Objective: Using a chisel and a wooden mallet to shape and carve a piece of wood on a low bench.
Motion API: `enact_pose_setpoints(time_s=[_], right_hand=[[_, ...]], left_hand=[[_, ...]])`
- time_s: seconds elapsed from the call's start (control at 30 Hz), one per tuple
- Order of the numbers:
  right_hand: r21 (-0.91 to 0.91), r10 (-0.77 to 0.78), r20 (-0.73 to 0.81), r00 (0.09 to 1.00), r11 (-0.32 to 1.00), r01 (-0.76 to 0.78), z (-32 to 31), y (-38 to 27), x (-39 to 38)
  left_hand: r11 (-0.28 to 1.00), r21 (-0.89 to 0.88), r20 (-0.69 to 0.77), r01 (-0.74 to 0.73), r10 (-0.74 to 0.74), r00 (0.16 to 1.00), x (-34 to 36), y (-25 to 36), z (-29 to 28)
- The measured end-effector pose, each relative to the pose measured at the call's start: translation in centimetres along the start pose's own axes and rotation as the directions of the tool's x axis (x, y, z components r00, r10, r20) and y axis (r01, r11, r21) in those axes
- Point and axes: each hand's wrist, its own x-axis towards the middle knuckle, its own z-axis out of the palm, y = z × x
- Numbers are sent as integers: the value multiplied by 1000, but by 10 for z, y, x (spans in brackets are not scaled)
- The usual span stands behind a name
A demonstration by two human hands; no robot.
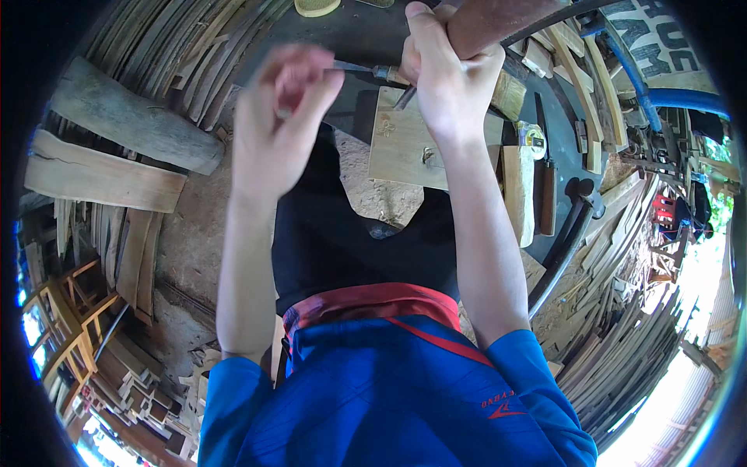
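Note:
My right hand (447, 82) is wrapped around a brown, rounded wooden tool handle (498, 25) that rises toward the top edge. A short dark flat tip (405, 98) shows just below this fist; whether it belongs to the same tool, I cannot tell. My left hand (288, 117) is raised to the left, its fingers curled and smeared by motion. Between the hands, a chisel (380, 72) with a narrow metal blade lies on the dark work surface, partly hidden by my right hand. Below it sits a light wooden board (401, 152) with a dark knot.
Right of the board lie a tape measure (532, 140), a pale wood block (518, 194) and a wooden-handled tool (548, 198). A dark metal tube (562, 257) runs along the right side. Logs and planks (109, 175) lie at left; stacked timber (630, 373) lies at right.

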Motion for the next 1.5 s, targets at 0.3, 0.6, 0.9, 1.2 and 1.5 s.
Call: enact_pose_setpoints(time_s=[0.3,0.6,0.9,1.2,1.5], right_hand=[[-172,-287,67,956,940,294,-17,20,1],[-50,-295,96,951,952,301,-13,12,-2],[-84,-251,86,964,962,258,-9,9,-2],[-419,28,259,965,904,87,-32,3,-8],[-874,-34,-118,992,479,-87,-186,-34,-99]], left_hand=[[890,-363,535,-276,442,720,105,112,50],[821,-507,387,-264,490,781,88,90,76],[583,-743,320,-328,741,591,104,81,90],[148,-979,69,-137,884,462,116,53,116],[802,-596,479,24,332,812,89,85,90]])
